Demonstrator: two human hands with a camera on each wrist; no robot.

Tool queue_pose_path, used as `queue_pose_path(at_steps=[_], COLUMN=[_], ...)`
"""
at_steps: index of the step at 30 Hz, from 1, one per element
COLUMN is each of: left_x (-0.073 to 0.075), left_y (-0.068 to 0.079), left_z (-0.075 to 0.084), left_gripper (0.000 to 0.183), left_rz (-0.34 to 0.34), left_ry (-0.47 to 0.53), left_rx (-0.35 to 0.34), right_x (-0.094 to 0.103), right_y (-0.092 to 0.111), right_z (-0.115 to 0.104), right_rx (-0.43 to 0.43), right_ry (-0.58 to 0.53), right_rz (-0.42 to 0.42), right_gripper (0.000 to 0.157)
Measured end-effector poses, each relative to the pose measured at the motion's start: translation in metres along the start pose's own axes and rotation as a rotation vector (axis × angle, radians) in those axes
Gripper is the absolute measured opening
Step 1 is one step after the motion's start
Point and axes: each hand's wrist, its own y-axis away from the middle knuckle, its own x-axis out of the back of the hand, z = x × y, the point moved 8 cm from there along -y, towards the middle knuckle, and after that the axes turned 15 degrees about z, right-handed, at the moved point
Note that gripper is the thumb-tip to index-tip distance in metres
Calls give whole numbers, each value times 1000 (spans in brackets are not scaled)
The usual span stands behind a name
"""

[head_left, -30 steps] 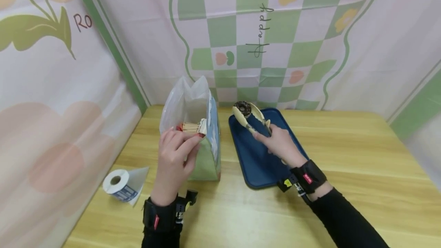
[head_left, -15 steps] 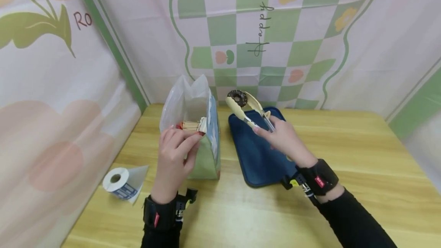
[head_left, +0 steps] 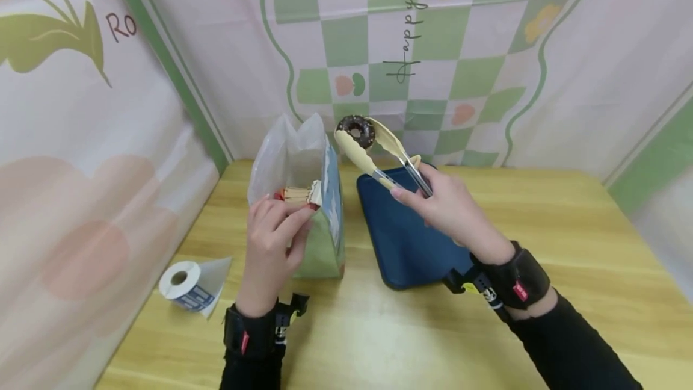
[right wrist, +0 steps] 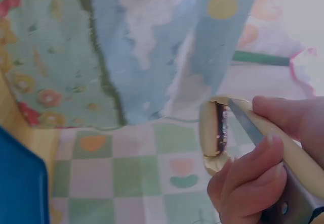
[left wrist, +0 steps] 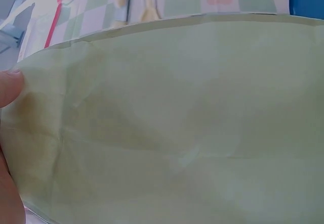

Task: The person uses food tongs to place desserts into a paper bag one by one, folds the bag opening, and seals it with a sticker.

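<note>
My left hand point(head_left: 273, 242) pinches the near top edge of an upright paper bag point(head_left: 319, 251), green at the near side with a blue-and-white printed side. The bag's mouth gapes, and a beige ribbed thing with white and red edges point(head_left: 299, 195) shows inside it. My right hand point(head_left: 455, 206) grips kitchen tongs point(head_left: 379, 164) with cream tips and metal arms. Between those tips is a chocolate doughnut point(head_left: 367, 130) with light sprinkles, raised just right of the bag's mouth. In the right wrist view the doughnut point(right wrist: 221, 128) appears edge-on beside the bag's printed side.
A dark blue tray point(head_left: 411, 245) lies on the wooden table point(head_left: 357, 342) right of the bag, below my right hand. Left of my left hand stands a roll of labels point(head_left: 184, 284), its loose end trailing. A patterned cloth point(head_left: 346, 41) hangs behind the table.
The tongs with the doughnut have risen from over the tray and travelled left toward the bag's mouth. My left hand keeps its hold on the bag.
</note>
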Motion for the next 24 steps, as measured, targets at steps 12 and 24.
queue_pose_path(at_steps=[12,24], left_x=[-3,-3], left_y=[3,5], left_z=[3,2], left_gripper=[10,10], left_rz=[-13,-22], left_ry=[-26,-39], left_rx=[26,34], right_x=[19,11], right_y=[2,2], right_z=[-35,-67], right_rx=[76,116], right_ry=[14,-21], right_rz=[-26,-83], right_gripper=[57,60])
